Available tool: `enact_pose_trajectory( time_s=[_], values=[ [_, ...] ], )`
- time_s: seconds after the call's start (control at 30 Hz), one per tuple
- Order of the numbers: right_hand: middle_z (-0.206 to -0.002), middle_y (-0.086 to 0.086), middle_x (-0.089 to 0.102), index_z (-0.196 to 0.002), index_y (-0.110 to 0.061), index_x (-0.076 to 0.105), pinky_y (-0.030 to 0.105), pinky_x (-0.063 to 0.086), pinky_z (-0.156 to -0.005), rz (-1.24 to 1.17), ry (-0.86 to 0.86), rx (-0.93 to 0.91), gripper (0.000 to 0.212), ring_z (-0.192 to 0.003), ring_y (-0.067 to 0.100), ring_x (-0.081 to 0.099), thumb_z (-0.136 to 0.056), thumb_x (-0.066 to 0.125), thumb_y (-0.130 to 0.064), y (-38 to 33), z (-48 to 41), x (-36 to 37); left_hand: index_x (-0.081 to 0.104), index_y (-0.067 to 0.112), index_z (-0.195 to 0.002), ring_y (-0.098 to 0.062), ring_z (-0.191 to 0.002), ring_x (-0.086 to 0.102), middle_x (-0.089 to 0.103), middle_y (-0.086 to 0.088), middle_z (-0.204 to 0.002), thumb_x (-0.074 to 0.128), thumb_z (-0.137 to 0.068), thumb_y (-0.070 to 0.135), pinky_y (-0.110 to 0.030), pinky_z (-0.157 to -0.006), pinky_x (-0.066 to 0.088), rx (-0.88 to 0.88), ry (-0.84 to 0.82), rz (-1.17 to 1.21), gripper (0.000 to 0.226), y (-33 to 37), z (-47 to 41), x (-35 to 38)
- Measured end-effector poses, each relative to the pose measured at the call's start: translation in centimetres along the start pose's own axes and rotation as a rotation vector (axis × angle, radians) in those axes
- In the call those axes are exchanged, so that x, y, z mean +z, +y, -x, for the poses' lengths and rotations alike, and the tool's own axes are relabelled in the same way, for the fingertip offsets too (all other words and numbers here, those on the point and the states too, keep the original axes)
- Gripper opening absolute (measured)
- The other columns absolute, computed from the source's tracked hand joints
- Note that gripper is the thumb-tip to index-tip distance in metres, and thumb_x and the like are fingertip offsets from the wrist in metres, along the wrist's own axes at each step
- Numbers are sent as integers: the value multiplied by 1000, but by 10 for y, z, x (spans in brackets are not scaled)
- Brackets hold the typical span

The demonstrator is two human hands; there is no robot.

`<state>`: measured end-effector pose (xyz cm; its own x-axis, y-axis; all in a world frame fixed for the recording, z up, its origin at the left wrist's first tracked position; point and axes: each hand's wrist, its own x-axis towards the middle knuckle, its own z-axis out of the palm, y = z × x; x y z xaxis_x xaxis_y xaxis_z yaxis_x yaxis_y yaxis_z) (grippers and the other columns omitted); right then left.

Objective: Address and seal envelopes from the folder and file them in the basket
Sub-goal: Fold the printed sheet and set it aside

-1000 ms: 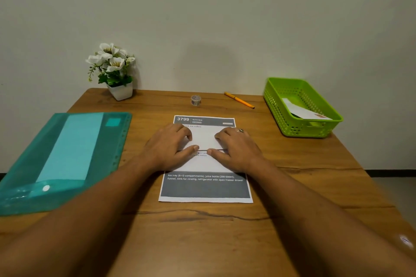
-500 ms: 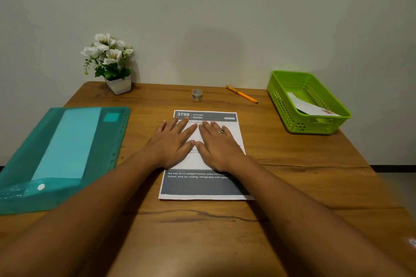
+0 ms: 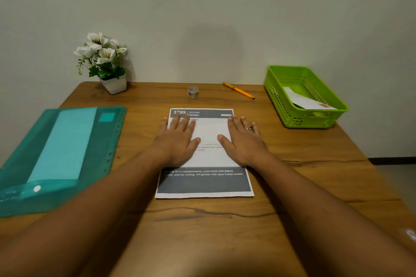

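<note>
Both hands flat, palms down, fingers straight and slightly spread, nothing gripped. Left hand (image 3: pixel 177 141) presses the left end of a white envelope (image 3: pixel 210 130), right hand (image 3: pixel 244 144) presses the right end. Thumbs point inward, apart, with a thin dark edge line of the envelope between them. 1 ring (image 3: pixel 250 128) on a right-hand finger

Envelope lies across the middle of 1 printed sheet (image 3: pixel 202 184), frame centre, on the wooden table (image 3: pixel 202 231). Sheet header reads "3799 | KITCHEN". Grey band at the bottom reads "(6-12 compartments), juice bottle (200-500ml)", then "sink for rinsing, refrigerator with open freezer drawer"; the start of both lines is under the left forearm. Small print between the hands: "juice into each compar", rest covered. Can't tell if the envelope face carries writing

Outward:
- left of frame: 1 teal translucent folder (image 3: pixel 108 141), flat on the table, punch holes down its right edge, white snap stud at its lower left. Paler rectangle and a small square patch show through it; count of contents can't tell
- right, upper: 1 green mesh basket (image 3: pixel 279 101), holding 1 second envelope (image 3: pixel 304 100), white, propped at a slant, reddish patch at its near corner, too small to read
- back of table, centre: 1 small clear tape roll (image 3: pixel 193 92); 1 orange pen (image 3: pixel 238 90) right of it, lying diagonal
- upper left, by the wall: 1 white pot (image 3: pixel 113 84) with white flowers
</note>
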<state>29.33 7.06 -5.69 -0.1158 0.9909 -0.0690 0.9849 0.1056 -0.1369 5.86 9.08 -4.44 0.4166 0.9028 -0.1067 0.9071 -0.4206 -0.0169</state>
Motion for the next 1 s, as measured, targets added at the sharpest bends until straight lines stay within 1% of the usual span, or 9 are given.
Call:
enact_pose_trajectory(
  time_s=[0.1,0.17,0.4,0.5,0.6,0.7,0.77,0.87,1.0],
  values=[
    [-176,4,1,-167,-15,5,54,-1,-129,-7,7,2,79,-162,26,-3,-106,16,-64,2,1,1,-6,33,-163,-28,-157,-16,-11,-3,-172,9,-105,59,-58,-125,-3,62,-32,41,66,20,-8,1],
    [-176,3,1,-167,-15,6,54,0,-129,-8,10,1,79,-162,25,-3,-106,17,-64,3,2,0,-7,36,-163,-28,-157,-16,-12,-2,-172,8,-105,61,-59,-125,-3,68,-35,48,65,17,-9,1],
    [-176,4,1,-167,-14,6,54,-1,-129,1,-4,-3,81,-162,27,-3,-105,17,-65,4,3,-2,-5,34,-163,-29,-158,-10,-9,-5,-172,9,-101,68,-57,-125,-1,-123,-45,47,73,-53,6,2],
    [-175,12,1,-166,-6,8,58,-2,-128,66,-8,27,89,-161,31,-4,-103,14,-69,-9,-2,-3,-5,32,-164,-29,-158,-10,-9,-4,-172,9,-101,67,-56,-126,-1,-127,-31,48,73,-57,9,3],
    [-174,17,-1,-164,-1,8,58,-4,-128,76,-13,-58,91,-161,33,-6,-103,15,-68,-42,-7,-1,-5,32,-164,-29,-158,-10,-9,-5,-172,9,-101,67,-56,-125,-2,-129,-18,55,73,-54,9,3],
    [-175,14,-2,-166,-7,4,56,-3,-129,18,-35,-190,81,-161,30,-6,-107,18,-61,-80,-11,6,-6,32,-163,-29,-158,-10,-9,-5,-172,11,-102,66,-56,-126,-2,-138,-19,47,72,-53,11,2],
    [-175,11,-2,-167,-12,4,56,-2,-129,16,-38,-228,76,-161,29,-6,-108,17,-59,-92,-14,9,-5,32,-163,-29,-158,-10,-9,-5,-172,11,-102,66,-56,-126,-2,-137,-17,45,72,-52,11,2],
    [-175,7,-5,-168,-20,3,54,-4,-129,8,-43,-211,77,-161,27,-9,-106,17,-64,-84,-14,9,-5,32,-164,-29,-158,-10,-9,-4,-172,11,-102,66,-56,-126,-2,-131,-17,50,72,-53,10,2],
    [-175,6,-7,-168,-21,2,54,-5,-129,8,-52,-106,85,-161,26,-10,-102,15,-73,-50,-9,2,-4,32,-164,-29,-158,-9,-8,-4,-172,10,-101,68,-56,-125,-1,-125,-11,50,74,-55,10,4]
  ],
)
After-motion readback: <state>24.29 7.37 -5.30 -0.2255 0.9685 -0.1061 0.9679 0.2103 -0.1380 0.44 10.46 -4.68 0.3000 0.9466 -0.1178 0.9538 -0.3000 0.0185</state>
